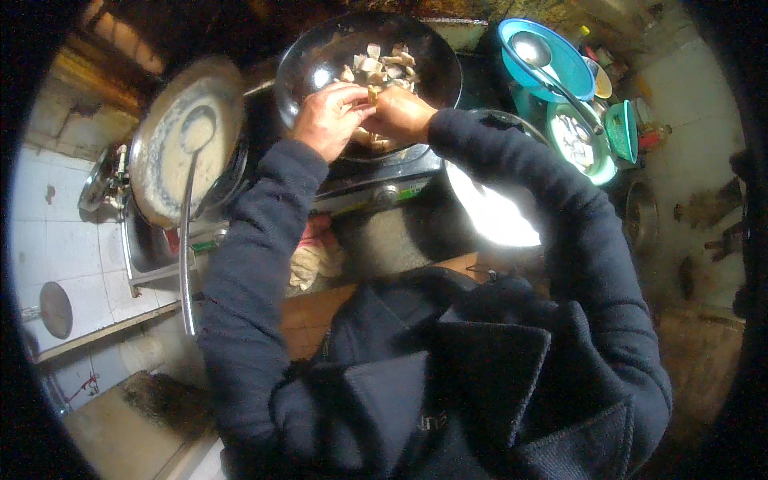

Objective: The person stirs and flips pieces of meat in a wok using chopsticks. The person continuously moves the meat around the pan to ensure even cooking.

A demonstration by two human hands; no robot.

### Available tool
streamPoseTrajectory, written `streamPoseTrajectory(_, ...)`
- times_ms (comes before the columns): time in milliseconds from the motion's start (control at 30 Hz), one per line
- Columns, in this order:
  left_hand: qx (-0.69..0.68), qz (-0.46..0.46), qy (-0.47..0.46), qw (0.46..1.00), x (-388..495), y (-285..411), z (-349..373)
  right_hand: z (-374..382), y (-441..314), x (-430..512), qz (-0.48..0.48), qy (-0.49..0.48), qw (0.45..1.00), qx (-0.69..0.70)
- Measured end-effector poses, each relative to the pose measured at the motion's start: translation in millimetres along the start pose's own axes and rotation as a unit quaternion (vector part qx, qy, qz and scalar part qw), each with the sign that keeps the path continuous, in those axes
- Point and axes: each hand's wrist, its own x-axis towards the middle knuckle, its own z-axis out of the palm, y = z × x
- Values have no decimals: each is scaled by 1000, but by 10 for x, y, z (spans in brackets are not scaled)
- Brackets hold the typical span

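Both my hands meet above the near side of a dark wok (312,54). A small yellowish piece of food (372,95) is pinched between them; its exact kind is unclear. My left hand (333,117) holds it with thumb and fingertips. Curled against its other side is my right hand (401,114), most of its fingers hidden from above. Chunks of pale, brown-edged food (375,63), perhaps meat, lie in the wok behind and beneath my hands. Under the wok is a gas stove (387,193) with a front knob.
At left, a second wok (147,174) holds a pale liquid and a ladle (188,252) whose handle sticks out towards me. Right of the stove are a blue basin (561,45) with a metal ladle (531,49), a pale green bowl (606,171) and a green basket (621,129). A cloth (309,264) hangs in front.
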Motion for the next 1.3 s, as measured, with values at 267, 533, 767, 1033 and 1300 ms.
streamPoseTrajectory(267,-54,4,82,995,-115,-198,239,-107,-121,-29,39,-29,999,8)
streamPoseTrajectory(533,4,-89,99,991,-250,-151,164,-230,87,-197,130,-11,990,46)
streamPoseTrajectory(767,-49,-74,113,990,-275,-141,193,-145,-127,-186,94,131,978,133)
streamPoseTrajectory(1033,111,-51,70,990,-305,-68,181,-54,-102,-340,61,45,997,5)
streamPoseTrajectory(1300,63,-49,93,992,-292,-76,196,-259,-102,-430,32,109,993,-14)
